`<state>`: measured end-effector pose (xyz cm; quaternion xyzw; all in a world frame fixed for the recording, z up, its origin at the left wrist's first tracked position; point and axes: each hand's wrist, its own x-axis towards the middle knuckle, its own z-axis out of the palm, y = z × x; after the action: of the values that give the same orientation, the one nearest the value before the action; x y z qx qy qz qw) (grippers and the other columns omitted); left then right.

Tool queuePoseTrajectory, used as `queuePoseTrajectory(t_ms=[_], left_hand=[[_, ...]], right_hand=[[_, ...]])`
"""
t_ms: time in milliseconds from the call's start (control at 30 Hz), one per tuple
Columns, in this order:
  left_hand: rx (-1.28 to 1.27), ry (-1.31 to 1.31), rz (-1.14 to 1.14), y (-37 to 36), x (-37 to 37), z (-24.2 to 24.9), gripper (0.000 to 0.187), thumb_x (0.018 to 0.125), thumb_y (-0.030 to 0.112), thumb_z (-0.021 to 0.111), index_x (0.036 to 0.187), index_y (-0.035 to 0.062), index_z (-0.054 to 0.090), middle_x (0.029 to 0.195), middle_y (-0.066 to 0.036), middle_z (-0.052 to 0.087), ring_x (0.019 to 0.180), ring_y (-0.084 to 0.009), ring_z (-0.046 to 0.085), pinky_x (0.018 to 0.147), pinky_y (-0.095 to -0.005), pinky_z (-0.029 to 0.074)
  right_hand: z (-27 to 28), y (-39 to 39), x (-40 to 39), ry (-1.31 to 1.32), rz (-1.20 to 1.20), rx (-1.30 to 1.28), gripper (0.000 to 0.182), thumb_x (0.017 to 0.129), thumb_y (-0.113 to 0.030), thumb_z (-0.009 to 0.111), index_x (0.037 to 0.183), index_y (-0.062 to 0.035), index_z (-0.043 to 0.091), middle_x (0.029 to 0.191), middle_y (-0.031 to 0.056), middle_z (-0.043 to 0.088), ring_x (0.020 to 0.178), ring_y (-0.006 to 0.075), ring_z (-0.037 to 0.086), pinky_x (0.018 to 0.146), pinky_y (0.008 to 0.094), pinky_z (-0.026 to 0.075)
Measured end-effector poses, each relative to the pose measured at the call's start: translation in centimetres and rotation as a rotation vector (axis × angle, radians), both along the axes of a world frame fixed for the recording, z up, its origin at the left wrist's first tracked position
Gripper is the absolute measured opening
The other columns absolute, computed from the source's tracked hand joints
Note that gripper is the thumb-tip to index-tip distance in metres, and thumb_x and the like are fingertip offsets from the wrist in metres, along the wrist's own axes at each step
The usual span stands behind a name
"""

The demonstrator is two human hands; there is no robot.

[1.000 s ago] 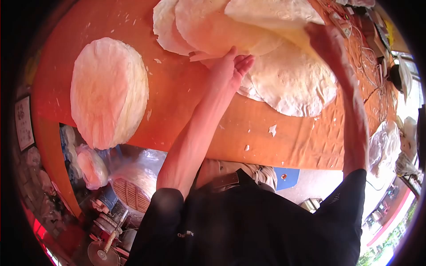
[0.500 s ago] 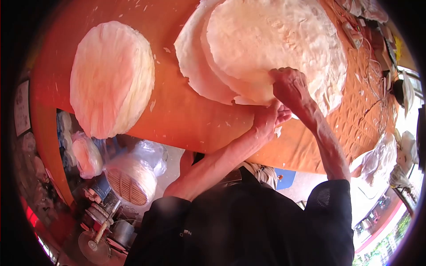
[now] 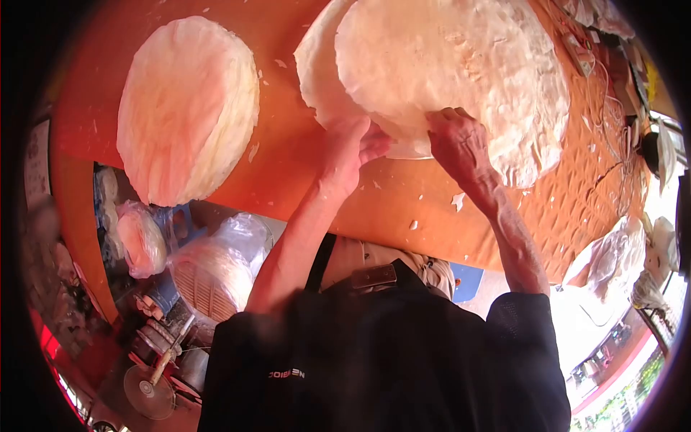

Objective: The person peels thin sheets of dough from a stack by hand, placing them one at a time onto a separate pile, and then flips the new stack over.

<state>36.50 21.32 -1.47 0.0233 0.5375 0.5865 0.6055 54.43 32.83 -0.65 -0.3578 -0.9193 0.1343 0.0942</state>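
Note:
A pile of large, thin, pale round flatbreads point(image 3: 432, 65) lies on the orange table in front of me, the top one offset from a wider one beneath. My left hand point(image 3: 348, 150) is at the near-left rim of the pile, thumb and fingers closing around the sheet edge. Farther right, my right hand point(image 3: 459, 144) has its fingers bent and pinched on the near edge of a flatbread. Its fingertips are partly hidden by the knuckles. A second, smaller-looking stack of flatbreads point(image 3: 188, 108) rests to the left, apart from both hands.
The orange table point(image 3: 288, 180) carries scattered pale crumbs and flakes. Cords and a power strip point(image 3: 581, 57) lie at the far right edge. Below left are a plastic-wrapped ribbed basket point(image 3: 209, 288) and a wrapped bundle point(image 3: 140, 241). A plastic bag point(image 3: 612, 252) hangs at the right.
My left hand has moved left from beside my right hand to the near-left rim. My right hand shifted slightly left, and its fingers stay closed at the edge.

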Motion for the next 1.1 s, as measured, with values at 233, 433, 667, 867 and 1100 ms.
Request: queuePoseTrajectory(t_ms=[233,433,667,867,1100], left_hand=[[0.145,-0.377,-0.159,1.5,-0.5,-0.3,0.030,0.096,0.033,0.048,0.106,0.0049,0.054,0.094,-0.011,0.065,0.072,-0.0250,0.066,0.050,-0.0248,0.040],[0.263,-0.423,-0.130,2.1,-0.2,0.4,0.032,0.095,0.031,0.049,0.110,0.0022,0.054,0.098,-0.015,0.066,0.069,-0.0241,0.063,0.049,-0.0236,0.040],[-0.045,0.121,-0.056,-5.0,-1.9,-0.7,0.035,0.093,0.026,0.060,0.117,0.0027,0.053,0.099,-0.010,0.066,0.073,-0.0170,0.064,0.054,-0.0234,0.044],[-0.156,0.206,0.178,-5.4,-2.3,-0.7,0.032,0.093,0.024,0.062,0.117,0.0036,0.055,0.096,-0.009,0.066,0.087,-0.0192,0.068,0.062,-0.0240,0.049],[-0.054,0.011,-0.014,-4.2,-3.2,-2.1,0.024,0.094,0.025,0.060,0.110,0.0068,0.058,0.093,-0.010,0.068,0.081,-0.0202,0.069,0.061,-0.0247,0.050]], right_hand=[[1.8,-1.2,-1.0,0.168,0.060,-0.023,0.032,0.080,-0.019,0.070,0.107,-0.0030,0.064,0.104,0.0153,0.065,0.097,0.0343,0.062,0.079,0.0417,0.052],[-0.1,-2.0,-0.3,0.150,-0.084,0.108,0.032,0.078,-0.015,0.067,0.109,-0.0078,0.062,0.098,0.0134,0.065,0.091,0.0321,0.063,0.075,0.0412,0.052],[12.3,3.5,0.5,0.108,-0.218,0.363,0.012,0.086,-0.010,0.061,0.095,-0.0114,0.069,0.077,0.0105,0.067,0.066,0.0272,0.066,0.058,0.0343,0.052],[5.0,-0.3,-1.7,0.066,0.030,0.171,0.014,0.076,-0.001,0.058,0.087,-0.0072,0.064,0.076,0.0134,0.066,0.067,0.0317,0.065,0.059,0.0409,0.051],[5.9,-1.3,-4.9,0.084,0.025,0.054,0.003,0.072,-0.004,0.058,0.074,-0.0032,0.058,0.068,0.0169,0.063,0.065,0.0353,0.064,0.055,0.0452,0.048]])
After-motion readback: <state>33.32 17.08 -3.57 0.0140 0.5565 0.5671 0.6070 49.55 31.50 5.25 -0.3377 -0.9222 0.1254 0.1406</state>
